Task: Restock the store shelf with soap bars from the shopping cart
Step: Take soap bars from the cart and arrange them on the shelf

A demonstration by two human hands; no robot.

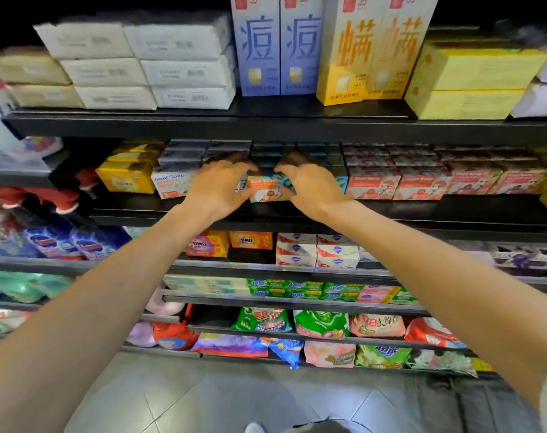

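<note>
Head view of a stocked store shelf [297,210]. Both arms reach forward to a small soap box [263,189] standing on the dark second shelf board, between a white-and-blue "Goat Soap" box [169,184] on its left and a row of red-and-white boxes [372,182] on its right. The held box is orange with a teal patterned upper corner, a white lower panel and pale "Goat Soap" lettering. The left hand [219,185] curls its fingers round the box's left edge; the right hand [309,185] grips its right edge, thumb below, fingers arched over the top.
</note>
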